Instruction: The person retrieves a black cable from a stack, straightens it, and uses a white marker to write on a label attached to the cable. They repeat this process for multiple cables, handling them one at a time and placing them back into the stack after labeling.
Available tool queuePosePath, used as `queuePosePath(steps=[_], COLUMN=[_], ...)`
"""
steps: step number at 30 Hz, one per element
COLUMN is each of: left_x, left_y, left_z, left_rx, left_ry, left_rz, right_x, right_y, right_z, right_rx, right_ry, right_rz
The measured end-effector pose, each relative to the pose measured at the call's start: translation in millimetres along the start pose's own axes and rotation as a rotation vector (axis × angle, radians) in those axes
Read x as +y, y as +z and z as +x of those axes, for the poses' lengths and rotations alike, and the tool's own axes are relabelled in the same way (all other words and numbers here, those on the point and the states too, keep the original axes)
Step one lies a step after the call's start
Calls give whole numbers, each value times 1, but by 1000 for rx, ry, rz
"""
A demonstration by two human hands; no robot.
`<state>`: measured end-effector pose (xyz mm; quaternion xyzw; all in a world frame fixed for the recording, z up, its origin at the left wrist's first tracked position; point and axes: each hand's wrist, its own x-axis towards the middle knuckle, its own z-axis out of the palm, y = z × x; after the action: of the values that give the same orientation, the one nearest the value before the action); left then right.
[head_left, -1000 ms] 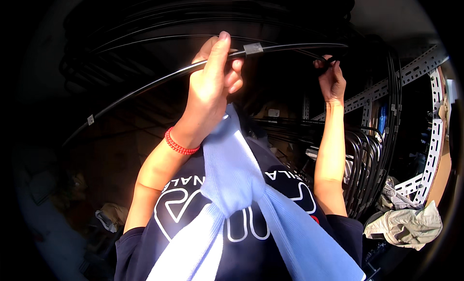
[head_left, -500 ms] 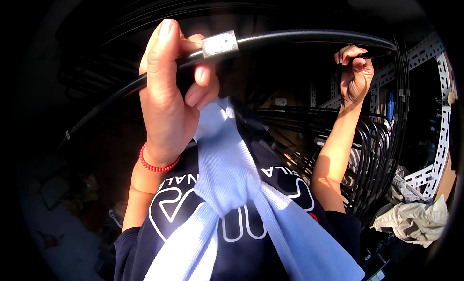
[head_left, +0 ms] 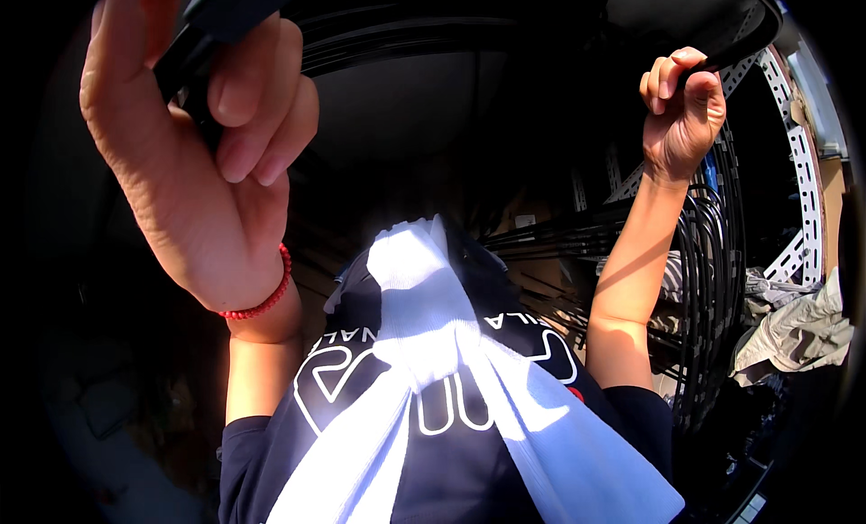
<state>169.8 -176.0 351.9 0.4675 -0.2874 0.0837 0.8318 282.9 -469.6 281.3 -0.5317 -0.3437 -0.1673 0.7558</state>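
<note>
My left hand (head_left: 194,136), with a red bead bracelet (head_left: 266,298) at its wrist, is raised close at the upper left. Its fingers are curled round a black tube (head_left: 171,73), which lies mostly in shadow there. On the right my right hand (head_left: 683,118) is closed, thumb against fingers, on a bent length of black tube (head_left: 765,23). The middle of the tube runs out past the upper edge, so I cannot see it join the two hands. A light blue knitted cloth (head_left: 424,298) hangs knotted over my dark shirt (head_left: 361,434).
Several bundled black tubes (head_left: 699,280) hang at the right beside a white perforated metal frame (head_left: 803,172). A beige cloth (head_left: 794,335) lies at the far right. More dark curved tubes (head_left: 406,28) stretch across the back. The left side is deep in shadow.
My left hand has moved up, left and nearer with the tube. My right hand has shifted slightly right and up. The tube's middle and its silvery band no longer show clearly.
</note>
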Motion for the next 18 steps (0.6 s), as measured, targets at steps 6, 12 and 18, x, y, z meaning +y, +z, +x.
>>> queuePosePath(steps=[6,12,18], left_x=[53,100,141], left_y=[4,13,23], left_z=[-10,-37,-73], left_rx=[-138,-211,-253], left_ry=[15,62,107], left_rz=[57,109,168], right_x=[-47,-93,-148], right_y=[40,92,157], right_z=[0,-28,-41], right_rx=[-21,92,60], right_ry=[-127,-238,-304], right_rz=[-51,-92,-45])
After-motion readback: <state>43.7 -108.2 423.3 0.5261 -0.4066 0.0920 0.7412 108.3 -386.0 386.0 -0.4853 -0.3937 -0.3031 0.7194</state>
